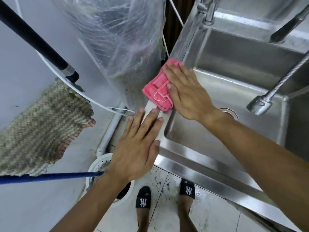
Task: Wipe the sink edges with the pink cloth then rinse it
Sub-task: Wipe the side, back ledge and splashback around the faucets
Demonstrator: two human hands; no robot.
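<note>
While your right hand point(187, 92) lies flat with fingers spread, pressing the folded pink terry cloth point(158, 88) onto the left rim of the stainless steel sink point(184, 153), nothing is pinched in it. Your left hand point(137, 148) rests palm-down and unclenched on the sink's near-left corner, just short of the cloth and grasping nothing. A metal pull-out faucet head point(260, 104) hangs over the sink's basin.

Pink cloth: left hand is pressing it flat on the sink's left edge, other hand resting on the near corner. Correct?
Not quite: the head view shows the right hand pressing the pink cloth flat on the sink's left edge. The left hand is the one resting on the near corner.
</note>
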